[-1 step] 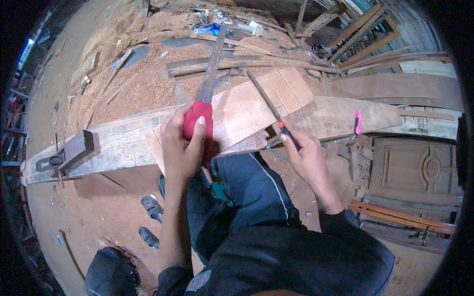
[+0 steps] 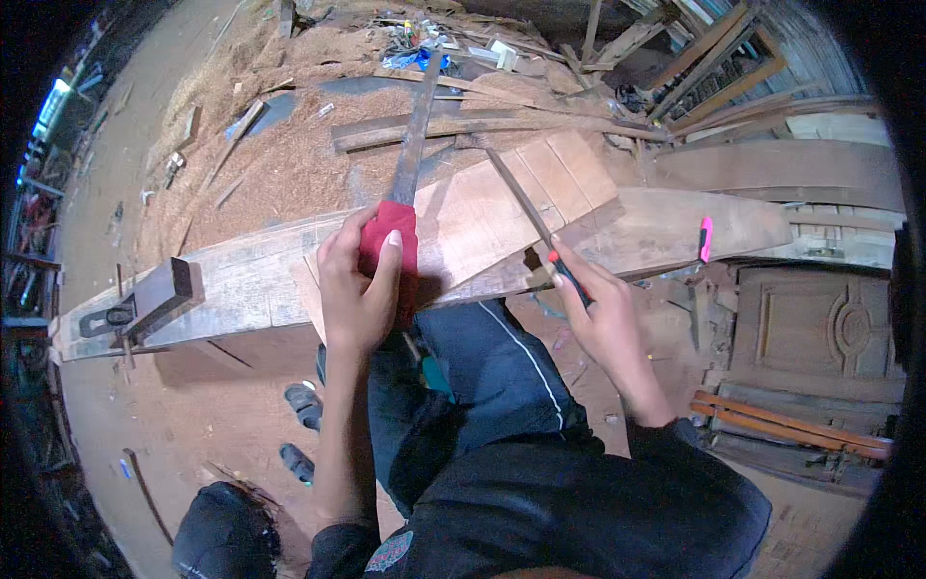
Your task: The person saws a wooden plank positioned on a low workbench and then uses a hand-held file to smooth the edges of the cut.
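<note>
A: What does the left hand [image 2: 357, 285] hold?

B: The left hand is curled round the grip of a red-handled tool [image 2: 405, 256], its thumb laid along the near face. A long, straight grey blade extends from the handle toward the upper edge of the view (some of the fingers are hidden, so their exact placing cannot be told).

A: And the right hand [image 2: 605, 304]?

B: The right hand is closed about the red-and-black handle of a slim-bladed tool [image 2: 521, 196]. The blade slants away to the upper left, over the face of a pale board [image 2: 463, 222]; whether it touches the wood cannot be told.

A: How is the board placed?

B: It lies obliquely across a long plank [image 2: 236, 265], between the person's legs and the sawdust [image 2: 280, 145]. Straight lines cross its far right end, to the right of the slim blade.

A: What else rests on the plank?

B: A dark hand plane [image 2: 154, 301] toward the left end, well apart from the left hand, and a pink marker [image 2: 706, 239] near the right edge, beyond the right hand.
</note>
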Demonstrator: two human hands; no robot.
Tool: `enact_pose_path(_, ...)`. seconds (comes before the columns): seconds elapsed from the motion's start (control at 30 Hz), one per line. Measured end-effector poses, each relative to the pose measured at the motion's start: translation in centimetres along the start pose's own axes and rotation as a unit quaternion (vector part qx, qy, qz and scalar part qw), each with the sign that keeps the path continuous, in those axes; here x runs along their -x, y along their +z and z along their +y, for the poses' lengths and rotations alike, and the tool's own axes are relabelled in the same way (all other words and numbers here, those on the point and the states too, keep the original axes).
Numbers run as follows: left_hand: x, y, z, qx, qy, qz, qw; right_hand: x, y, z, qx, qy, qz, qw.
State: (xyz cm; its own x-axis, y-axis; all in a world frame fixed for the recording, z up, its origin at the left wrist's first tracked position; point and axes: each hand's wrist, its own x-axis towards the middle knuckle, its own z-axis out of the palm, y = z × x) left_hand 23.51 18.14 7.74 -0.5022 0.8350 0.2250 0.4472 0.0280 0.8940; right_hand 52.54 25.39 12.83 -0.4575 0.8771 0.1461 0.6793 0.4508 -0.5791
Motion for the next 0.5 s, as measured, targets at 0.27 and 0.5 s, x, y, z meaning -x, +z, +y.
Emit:
enact_pose_path(0.27,-0.6,0.4,1.0,0.040,-0.032,0.001,0.999,-2.3,1.1,-0.3,0.018,0.032,-0.020,0.999)
enact_pose_path(0.5,-0.6,-0.2,1.2,0.020,0.002,0.023,1.000,3.1,-1.8,1.9,-0.053,-0.020,-0.017,0.998)
